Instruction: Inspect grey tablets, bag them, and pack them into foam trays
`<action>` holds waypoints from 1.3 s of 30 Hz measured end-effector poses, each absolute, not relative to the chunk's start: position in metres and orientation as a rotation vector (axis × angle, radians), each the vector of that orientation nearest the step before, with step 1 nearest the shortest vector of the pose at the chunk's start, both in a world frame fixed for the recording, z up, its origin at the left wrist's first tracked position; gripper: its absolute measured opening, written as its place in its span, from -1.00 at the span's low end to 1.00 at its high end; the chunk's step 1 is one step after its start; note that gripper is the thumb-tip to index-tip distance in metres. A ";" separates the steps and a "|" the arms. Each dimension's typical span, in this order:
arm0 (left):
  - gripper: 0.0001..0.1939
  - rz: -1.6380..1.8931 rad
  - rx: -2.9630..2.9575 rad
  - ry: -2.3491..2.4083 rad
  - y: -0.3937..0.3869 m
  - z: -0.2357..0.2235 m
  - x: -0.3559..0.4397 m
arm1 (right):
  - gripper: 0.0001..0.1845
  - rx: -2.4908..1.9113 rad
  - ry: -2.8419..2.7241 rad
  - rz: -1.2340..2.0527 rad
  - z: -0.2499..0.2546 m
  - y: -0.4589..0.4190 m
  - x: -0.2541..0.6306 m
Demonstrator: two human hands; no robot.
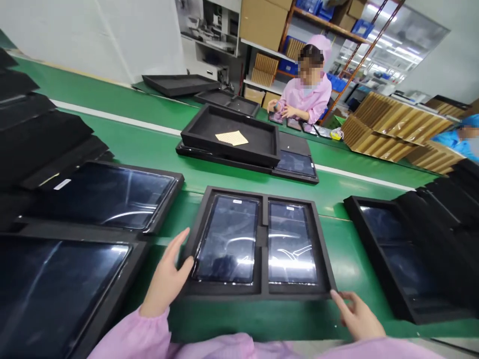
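Observation:
A black foam tray (264, 294) with two compartments lies on the green bench in front of me. A dark tablet-like screen panel (228, 239) with a small white label fills its left compartment, and a similar panel (292, 244) sits in the right one. At the tray's left wall is my left hand (168, 274), its thumb on the rim and its fingers along the outer side. My right hand (357, 314) holds the near right corner with thumb and forefinger, the other fingers curled. Both hands grip the same tray from opposite sides.
Trays with large panels (116, 194) and stacked black foam are at left. Another panel tray (364, 239) stands at right. Beyond, a stacked tray (228, 124) holds yellowish paper (232, 137). A co-worker in pink (309, 94) handles small panels across the bench; cardboard dividers (389, 124) stand nearby.

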State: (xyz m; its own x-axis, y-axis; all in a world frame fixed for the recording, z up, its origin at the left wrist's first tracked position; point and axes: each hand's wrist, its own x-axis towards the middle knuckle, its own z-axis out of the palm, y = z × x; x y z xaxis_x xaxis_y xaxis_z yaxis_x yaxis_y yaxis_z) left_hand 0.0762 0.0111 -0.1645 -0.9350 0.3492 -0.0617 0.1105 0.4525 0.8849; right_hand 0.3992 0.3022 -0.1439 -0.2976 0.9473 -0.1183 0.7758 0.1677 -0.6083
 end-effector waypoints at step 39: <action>-0.69 0.898 1.471 2.612 -0.020 -0.162 0.082 | -0.68 -0.847 -2.479 0.908 -0.132 0.327 0.125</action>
